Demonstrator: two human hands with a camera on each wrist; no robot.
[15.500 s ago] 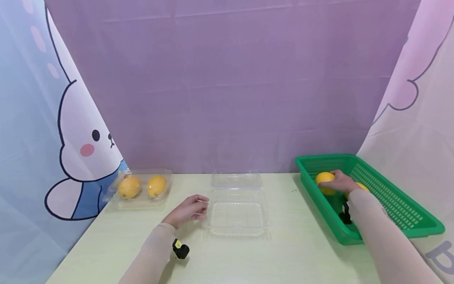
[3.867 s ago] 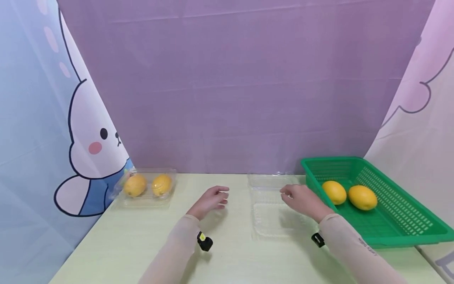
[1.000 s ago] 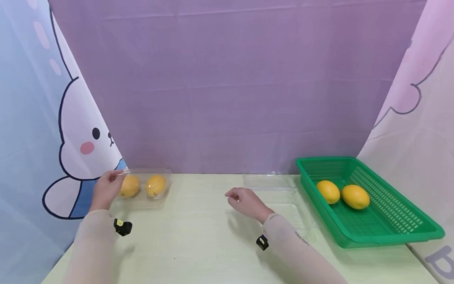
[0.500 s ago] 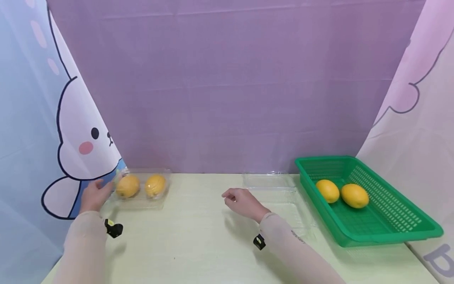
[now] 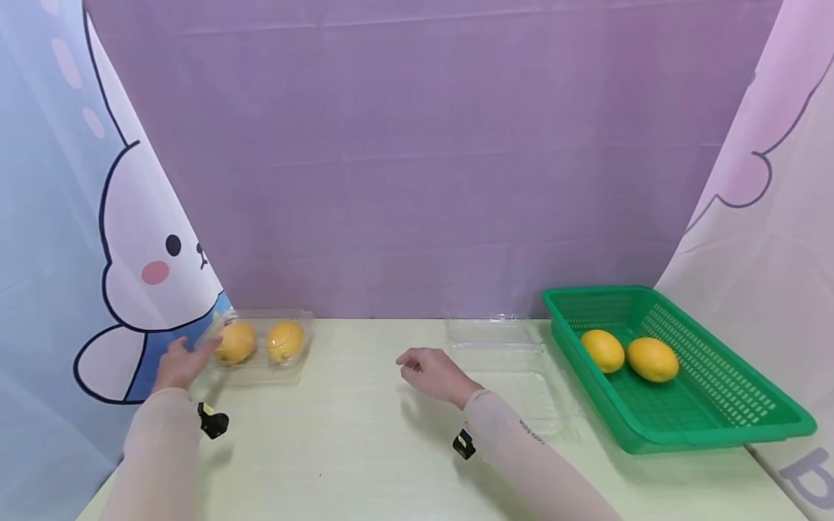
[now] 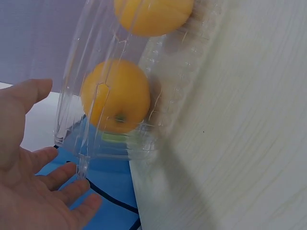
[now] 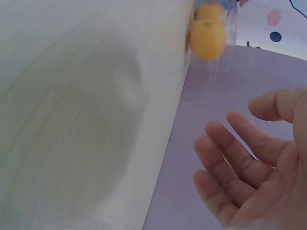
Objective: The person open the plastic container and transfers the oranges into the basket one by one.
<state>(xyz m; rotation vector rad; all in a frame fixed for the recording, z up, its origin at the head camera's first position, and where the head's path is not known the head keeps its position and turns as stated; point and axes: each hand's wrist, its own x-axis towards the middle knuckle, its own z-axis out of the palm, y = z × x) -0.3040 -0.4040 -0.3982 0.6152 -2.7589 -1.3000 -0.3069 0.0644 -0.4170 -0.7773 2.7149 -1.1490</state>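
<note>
Two yellow lemons (image 5: 284,341) lie inside a clear plastic clamshell box (image 5: 260,377) at the back left. At that box's left end is my left hand (image 5: 179,364), its fingers spread and nothing in its grasp. In the left wrist view the fingertips sit right at the clear box wall (image 6: 72,112), beside the nearer lemon (image 6: 120,96). My right hand (image 5: 435,373) hovers over the middle of the table, fingers loosely bent and holding nothing. Just right of it, a second clear clamshell box (image 5: 515,391) lies with its lid opened back.
A green plastic basket (image 5: 691,416) with two lemons (image 5: 653,359) stands on the right side of the table (image 5: 319,434). A purple cloth (image 5: 417,159) hangs along the back edge, with printed curtains at both sides.
The right hand has left the basket and a lemon it held. The empty box has shifted right. The left hand went to the lemon box, pinched its left corner, then let go.
</note>
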